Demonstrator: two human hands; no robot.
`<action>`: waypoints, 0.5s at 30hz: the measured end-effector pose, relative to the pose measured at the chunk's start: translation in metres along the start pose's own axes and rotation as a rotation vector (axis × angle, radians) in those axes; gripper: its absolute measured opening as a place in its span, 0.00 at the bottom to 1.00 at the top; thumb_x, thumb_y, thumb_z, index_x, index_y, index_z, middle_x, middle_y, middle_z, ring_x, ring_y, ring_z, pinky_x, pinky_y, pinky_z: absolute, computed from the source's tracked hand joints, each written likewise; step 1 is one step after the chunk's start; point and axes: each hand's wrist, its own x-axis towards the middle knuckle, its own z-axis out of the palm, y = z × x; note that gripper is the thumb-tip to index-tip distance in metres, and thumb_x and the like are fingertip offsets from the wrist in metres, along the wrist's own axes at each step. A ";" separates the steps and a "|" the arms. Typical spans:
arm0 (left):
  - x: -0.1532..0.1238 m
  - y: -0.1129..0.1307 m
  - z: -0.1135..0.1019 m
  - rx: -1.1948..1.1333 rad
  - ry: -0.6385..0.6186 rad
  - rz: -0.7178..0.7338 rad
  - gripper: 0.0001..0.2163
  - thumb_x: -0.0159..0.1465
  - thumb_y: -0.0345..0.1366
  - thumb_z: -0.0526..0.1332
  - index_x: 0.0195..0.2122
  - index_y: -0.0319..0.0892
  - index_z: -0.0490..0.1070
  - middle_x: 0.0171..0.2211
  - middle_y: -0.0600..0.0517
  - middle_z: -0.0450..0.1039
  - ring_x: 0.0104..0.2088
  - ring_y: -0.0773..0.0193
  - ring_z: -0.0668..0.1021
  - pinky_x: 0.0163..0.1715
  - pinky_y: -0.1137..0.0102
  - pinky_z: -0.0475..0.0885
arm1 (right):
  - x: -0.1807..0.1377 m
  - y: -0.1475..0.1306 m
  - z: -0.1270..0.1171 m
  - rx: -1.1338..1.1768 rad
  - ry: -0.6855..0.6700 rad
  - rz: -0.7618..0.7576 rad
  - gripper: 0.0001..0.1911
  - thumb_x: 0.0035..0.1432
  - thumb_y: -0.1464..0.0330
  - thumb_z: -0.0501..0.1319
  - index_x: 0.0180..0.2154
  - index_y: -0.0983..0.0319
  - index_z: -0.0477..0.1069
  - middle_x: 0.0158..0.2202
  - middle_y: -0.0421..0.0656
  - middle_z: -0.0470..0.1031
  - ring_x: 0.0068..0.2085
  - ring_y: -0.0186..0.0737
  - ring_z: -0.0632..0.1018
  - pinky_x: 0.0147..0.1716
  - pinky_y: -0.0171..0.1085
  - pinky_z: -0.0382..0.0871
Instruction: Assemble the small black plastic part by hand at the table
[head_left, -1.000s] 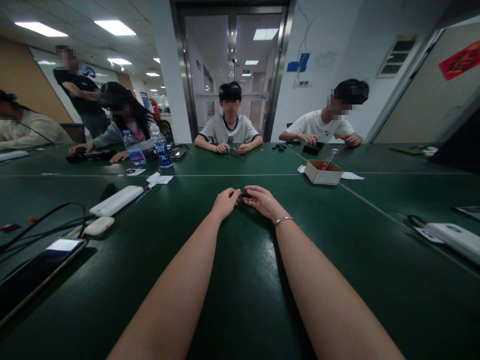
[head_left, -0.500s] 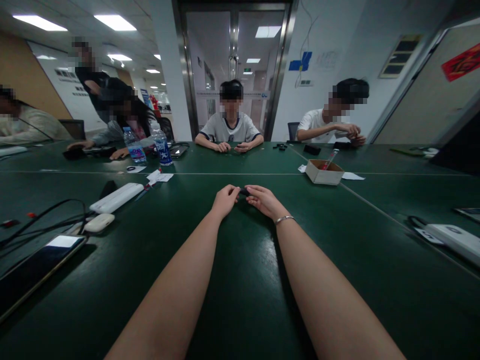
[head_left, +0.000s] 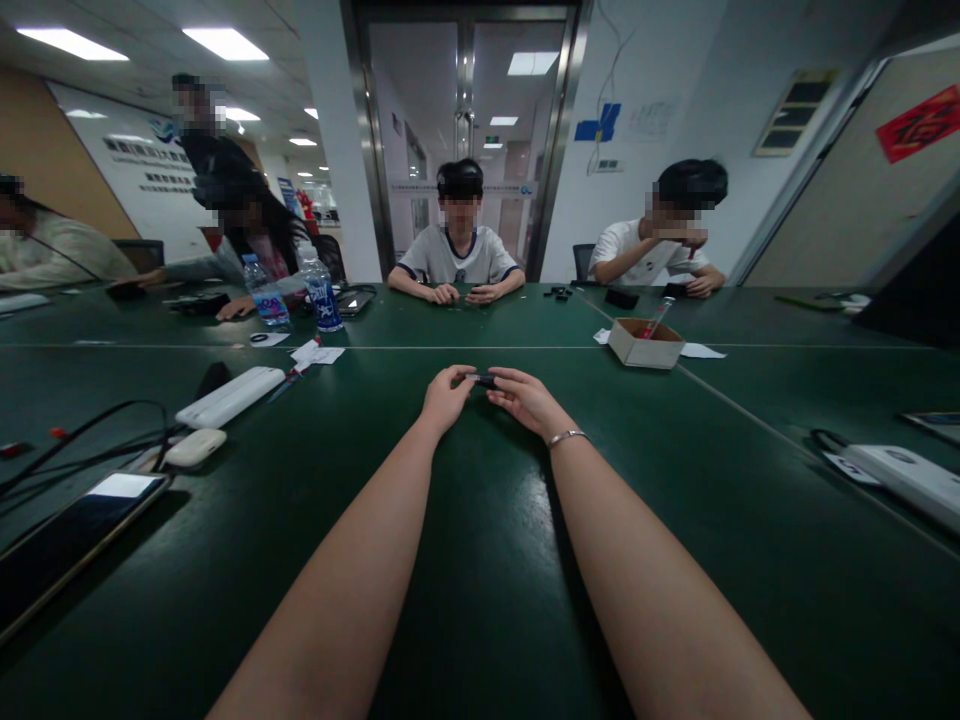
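Note:
Between my hands, just above the green table [head_left: 465, 560], is a small slim black object [head_left: 486, 381] with a paler, shiny section at its left end. Its exact kind is too small to make out. My left hand [head_left: 448, 397] pinches the pale end between thumb and fingertips. From the other side, my right hand [head_left: 525, 397] grips the black end, thumb and fingers closed round it. The fingers hide part of both ends. A silver bracelet [head_left: 568, 438] circles my right wrist.
Left of my arms lie a phone [head_left: 82, 545], a white earbud case [head_left: 195, 448], a white power bank [head_left: 231, 397] and cables. Two bottles [head_left: 321, 290] stand beyond. Ahead right sits an open box [head_left: 646, 345]; another white device [head_left: 900, 470] lies far right. Several people sit around the table.
More of the pale section now shows between my fingers, and my left hand has shifted slightly left. The person at right has raised a hand to the face; the standing person has shifted right.

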 end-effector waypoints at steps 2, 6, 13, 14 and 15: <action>0.000 0.000 0.000 -0.030 0.033 -0.020 0.11 0.62 0.32 0.61 0.46 0.39 0.73 0.41 0.47 0.74 0.29 0.67 0.75 0.34 0.70 0.72 | 0.001 0.001 -0.002 -0.003 -0.012 -0.010 0.10 0.59 0.83 0.59 0.40 0.68 0.74 0.31 0.48 0.78 0.29 0.36 0.80 0.33 0.33 0.78; 0.002 -0.003 0.000 -0.027 0.054 -0.009 0.08 0.60 0.31 0.63 0.41 0.38 0.73 0.39 0.47 0.75 0.30 0.67 0.75 0.34 0.70 0.72 | 0.004 0.004 -0.005 0.002 -0.015 -0.028 0.10 0.58 0.84 0.61 0.39 0.66 0.74 0.32 0.47 0.78 0.29 0.36 0.80 0.33 0.33 0.79; 0.006 -0.007 -0.002 -0.036 0.044 0.007 0.05 0.57 0.30 0.66 0.35 0.38 0.74 0.32 0.48 0.75 0.30 0.65 0.75 0.31 0.71 0.71 | 0.005 0.006 -0.006 -0.006 -0.005 -0.038 0.09 0.56 0.84 0.61 0.36 0.67 0.74 0.32 0.46 0.78 0.28 0.36 0.80 0.33 0.34 0.79; 0.006 -0.007 -0.003 -0.040 0.040 0.002 0.05 0.57 0.30 0.66 0.35 0.38 0.73 0.31 0.49 0.75 0.29 0.65 0.75 0.29 0.71 0.70 | 0.005 0.006 -0.006 -0.007 -0.002 -0.036 0.09 0.56 0.84 0.61 0.36 0.67 0.74 0.31 0.46 0.78 0.28 0.36 0.80 0.32 0.33 0.79; 0.005 -0.006 -0.003 -0.043 0.033 -0.005 0.05 0.57 0.31 0.66 0.35 0.38 0.73 0.30 0.49 0.75 0.28 0.66 0.75 0.28 0.72 0.70 | 0.005 0.006 -0.006 -0.009 0.001 -0.034 0.10 0.56 0.84 0.61 0.36 0.67 0.74 0.31 0.45 0.78 0.28 0.36 0.80 0.32 0.33 0.79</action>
